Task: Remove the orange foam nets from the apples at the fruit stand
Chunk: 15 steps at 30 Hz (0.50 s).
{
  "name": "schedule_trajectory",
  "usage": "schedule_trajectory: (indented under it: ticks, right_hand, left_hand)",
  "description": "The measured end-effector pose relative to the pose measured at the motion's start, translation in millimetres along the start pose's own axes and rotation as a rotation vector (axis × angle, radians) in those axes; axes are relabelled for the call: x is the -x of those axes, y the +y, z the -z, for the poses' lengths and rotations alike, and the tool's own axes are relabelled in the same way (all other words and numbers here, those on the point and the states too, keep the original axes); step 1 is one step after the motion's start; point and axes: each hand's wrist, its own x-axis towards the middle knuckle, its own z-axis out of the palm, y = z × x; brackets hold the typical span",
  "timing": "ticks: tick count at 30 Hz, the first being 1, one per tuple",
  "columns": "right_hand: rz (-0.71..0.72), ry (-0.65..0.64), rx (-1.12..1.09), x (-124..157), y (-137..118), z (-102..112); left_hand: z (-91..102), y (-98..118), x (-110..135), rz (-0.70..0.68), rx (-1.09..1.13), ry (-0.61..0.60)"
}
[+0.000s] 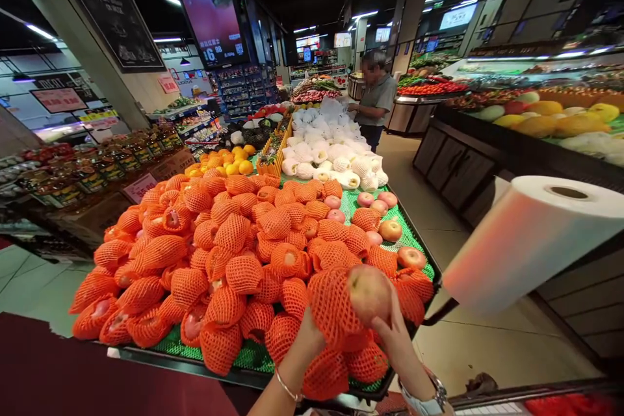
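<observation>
My two hands hold one apple [369, 291] low over the front of a fruit stand. An orange foam net [332, 307] is half pulled off it and covers its left side. My left hand [306, 343], with a bracelet on the wrist, grips the net from below. On the apple's right side my right hand [394, 337], with a watch on the wrist, wraps its fingers round the bare fruit. Beneath them lies a heap of apples in orange nets [229, 253] on a green mat [253, 354].
A white roll of plastic bags [526, 240] hangs at the right. Bare apples [385, 214], white-netted fruit [331, 149] and oranges [229, 161] lie farther back. A person in a grey shirt [376, 99] stands at the stand's far end. A dark melon counter [492, 156] lines the aisle.
</observation>
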Motion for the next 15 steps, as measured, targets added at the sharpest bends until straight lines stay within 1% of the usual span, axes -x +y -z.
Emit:
schedule_trajectory:
  ticks: [4,6,8,11,13,15]
  right_hand:
    - [-0.054,-0.197,0.041,-2,-14,11]
    - [-0.116,-0.295,0.068,-3,-18,17]
    - [-0.16,-0.36,0.07,-3,-19,21]
    - [-0.135,-0.374,0.03,1,-17,22]
    - [-0.121,-0.333,-0.02,5,-14,18]
    - [-0.127,-0.262,-0.117,9,-11,13]
  left_hand:
    - [7.0,22,3,-0.049,-0.084,-0.153]
    - [9.9,36,6,-0.091,-0.193,-0.249]
    - [9.6,48,9,-0.152,-0.316,-0.351]
    - [4.1,58,10,-0.276,-0.473,-0.444]
    - [0.2,60,9,-0.368,-0.587,-0.473]
    - [-1.8,61,9,-0.431,-0.701,-0.487]
